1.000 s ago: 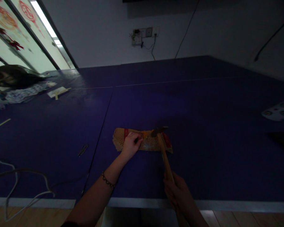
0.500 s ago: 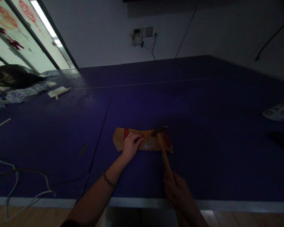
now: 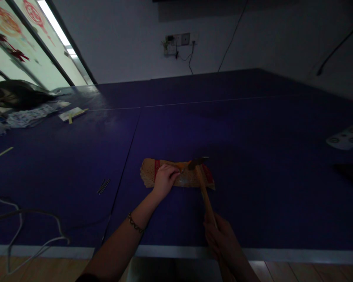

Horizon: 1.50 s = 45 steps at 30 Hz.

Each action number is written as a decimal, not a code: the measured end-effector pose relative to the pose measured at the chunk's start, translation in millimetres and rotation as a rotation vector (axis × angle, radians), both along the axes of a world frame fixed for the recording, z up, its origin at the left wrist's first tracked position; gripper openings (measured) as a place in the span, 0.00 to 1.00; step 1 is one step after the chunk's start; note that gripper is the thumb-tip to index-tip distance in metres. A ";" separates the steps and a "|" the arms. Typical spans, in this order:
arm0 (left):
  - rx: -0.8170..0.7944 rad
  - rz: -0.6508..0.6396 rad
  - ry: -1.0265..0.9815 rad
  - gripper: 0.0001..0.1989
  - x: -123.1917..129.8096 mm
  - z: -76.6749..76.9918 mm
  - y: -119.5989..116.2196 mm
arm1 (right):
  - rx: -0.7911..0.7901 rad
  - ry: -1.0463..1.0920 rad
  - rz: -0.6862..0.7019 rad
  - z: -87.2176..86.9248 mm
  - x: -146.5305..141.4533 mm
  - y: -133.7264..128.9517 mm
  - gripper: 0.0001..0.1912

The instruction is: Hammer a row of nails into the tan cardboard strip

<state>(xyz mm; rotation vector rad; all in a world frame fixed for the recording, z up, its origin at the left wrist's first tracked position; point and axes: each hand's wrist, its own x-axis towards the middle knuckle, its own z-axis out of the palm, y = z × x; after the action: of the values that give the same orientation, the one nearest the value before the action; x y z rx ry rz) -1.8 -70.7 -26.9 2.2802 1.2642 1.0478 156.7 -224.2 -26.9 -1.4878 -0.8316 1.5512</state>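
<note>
My right hand (image 3: pixel 222 237) is closed around the wooden handle of a hammer (image 3: pixel 205 192). The hammer's dark head is over the right part of a piece of cardboard (image 3: pixel 148 172), which has red bands and many small holes. My left hand (image 3: pixel 166 179) rests on the cardboard's middle, with thumb and fingertips pinched together. What lies between those fingertips is too small and dark to make out. Just right of them, an orange patch (image 3: pixel 184 165) shows on the cardboard, and its kind is unclear.
Several thin metal pieces, looking like nails (image 3: pixel 103 187), lie left of the cardboard on the purple tabletop (image 3: pixel 253 133). A pale cable (image 3: pixel 20 219) loops at the near left. A black bag (image 3: pixel 17 94) and papers sit far left. A dark flat object (image 3: pixel 350 174) lies at right.
My left hand's pinched fingertips have shifted very slightly to the right. The hammer and my right hand look almost the same as before.
</note>
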 end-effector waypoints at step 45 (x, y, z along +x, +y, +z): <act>-0.082 0.039 -0.032 0.03 2.4 -3.5 3.1 | 0.059 -0.572 0.092 21.2 -17.4 -22.3 0.15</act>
<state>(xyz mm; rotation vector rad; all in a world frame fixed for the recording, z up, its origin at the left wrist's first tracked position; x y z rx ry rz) 0.7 -67.5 -30.4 2.1776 1.3194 1.0217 139.3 -246.5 -5.8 -1.9026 -1.2700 1.1534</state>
